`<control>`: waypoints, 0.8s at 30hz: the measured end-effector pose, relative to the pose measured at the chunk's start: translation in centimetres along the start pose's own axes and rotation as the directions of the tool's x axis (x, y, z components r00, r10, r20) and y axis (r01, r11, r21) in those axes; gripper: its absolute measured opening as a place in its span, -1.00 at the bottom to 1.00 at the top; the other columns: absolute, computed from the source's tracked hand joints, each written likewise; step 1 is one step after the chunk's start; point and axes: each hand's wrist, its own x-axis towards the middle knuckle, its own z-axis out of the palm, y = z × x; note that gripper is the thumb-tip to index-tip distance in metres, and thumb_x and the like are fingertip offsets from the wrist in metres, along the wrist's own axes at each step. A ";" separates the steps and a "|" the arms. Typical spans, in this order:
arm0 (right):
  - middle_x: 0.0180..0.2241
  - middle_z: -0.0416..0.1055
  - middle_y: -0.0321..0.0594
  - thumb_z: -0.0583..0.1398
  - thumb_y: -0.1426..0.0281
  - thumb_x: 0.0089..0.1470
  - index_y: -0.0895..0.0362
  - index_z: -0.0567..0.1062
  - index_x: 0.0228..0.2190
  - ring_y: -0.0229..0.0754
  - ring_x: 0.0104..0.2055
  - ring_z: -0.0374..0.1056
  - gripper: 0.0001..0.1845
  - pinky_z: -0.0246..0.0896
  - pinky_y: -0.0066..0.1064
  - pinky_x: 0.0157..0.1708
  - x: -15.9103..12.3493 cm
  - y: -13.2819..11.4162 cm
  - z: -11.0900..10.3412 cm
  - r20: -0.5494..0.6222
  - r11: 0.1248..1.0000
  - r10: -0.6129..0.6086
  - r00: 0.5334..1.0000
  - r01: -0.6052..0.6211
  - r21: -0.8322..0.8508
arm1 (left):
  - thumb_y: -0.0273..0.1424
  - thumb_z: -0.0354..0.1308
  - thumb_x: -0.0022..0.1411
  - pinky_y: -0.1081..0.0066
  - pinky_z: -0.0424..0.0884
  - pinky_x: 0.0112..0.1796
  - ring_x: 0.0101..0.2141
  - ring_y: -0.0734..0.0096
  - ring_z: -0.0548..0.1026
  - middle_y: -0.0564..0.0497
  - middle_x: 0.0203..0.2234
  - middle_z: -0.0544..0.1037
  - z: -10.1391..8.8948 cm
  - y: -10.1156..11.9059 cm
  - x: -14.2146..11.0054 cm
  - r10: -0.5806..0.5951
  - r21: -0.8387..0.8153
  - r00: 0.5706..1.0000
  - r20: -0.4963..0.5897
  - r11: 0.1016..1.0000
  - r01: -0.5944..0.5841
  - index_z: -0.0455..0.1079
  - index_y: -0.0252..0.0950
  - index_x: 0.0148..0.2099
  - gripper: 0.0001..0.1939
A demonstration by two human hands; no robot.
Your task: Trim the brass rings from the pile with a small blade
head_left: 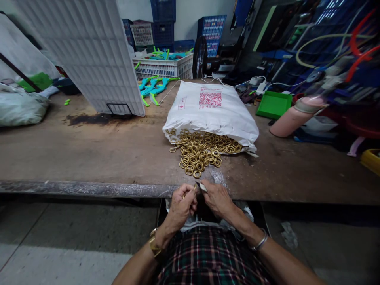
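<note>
My left hand [184, 201] is closed on a gold-coloured ring [194, 187] just in front of the table's edge. Closed around a small knife [202, 187], my right hand [218, 198] brings its dark blade close to that ring; whether they touch I cannot tell. Just beyond both hands, a heap of gold-coloured rings [196, 152] spills onto the table from the open mouth of a white sack [190, 107] with red print.
A brown table [118, 158] spans the view. A white ribbed panel [97, 59] stands at left. Blue-green clamp-like parts [156, 87] lie behind, by a white crate [166, 69]. To the right are a green tray [274, 103] and a pink bottle [292, 118].
</note>
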 end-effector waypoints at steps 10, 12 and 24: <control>-0.41 0.47 -0.15 -0.01 0.58 -0.14 0.15 0.35 -0.28 -0.18 -0.39 0.35 -0.68 -0.09 -0.44 -0.48 -0.5 -1.6 -0.7 0.049 0.999 -0.026 0.998 0.027 -0.031 | -0.13 0.07 0.06 0.62 0.11 -0.68 -0.70 0.65 0.22 0.18 -0.68 0.26 -0.3 -0.4 0.3 0.013 0.032 0.999 -0.050 0.999 -0.011 0.17 -0.29 -0.41 -0.69; -0.41 0.47 -0.13 0.00 0.58 -0.14 0.16 0.35 -0.27 -0.16 -0.39 0.36 -0.67 -0.09 -0.43 -0.48 -0.3 -1.9 -0.7 0.061 0.997 0.011 0.998 -0.007 -0.077 | -0.12 0.06 0.06 0.62 0.11 -0.67 -0.71 0.65 0.22 0.18 -0.69 0.26 -0.5 -0.6 0.4 0.012 0.021 0.999 -0.039 1.000 -0.012 0.16 -0.29 -0.42 -0.68; -0.59 0.32 -0.26 -0.04 0.39 0.06 0.12 0.34 -0.47 -0.26 -0.53 0.21 -0.80 -0.03 -0.47 -0.52 1.3 0.6 -1.0 -0.096 0.961 0.158 0.983 -0.131 0.242 | -0.15 0.07 0.09 0.62 0.11 -0.71 -0.71 0.65 0.21 0.17 -0.70 0.26 0.3 0.8 -1.3 0.003 -0.082 0.995 0.102 0.997 0.005 0.20 -0.31 -0.39 -0.70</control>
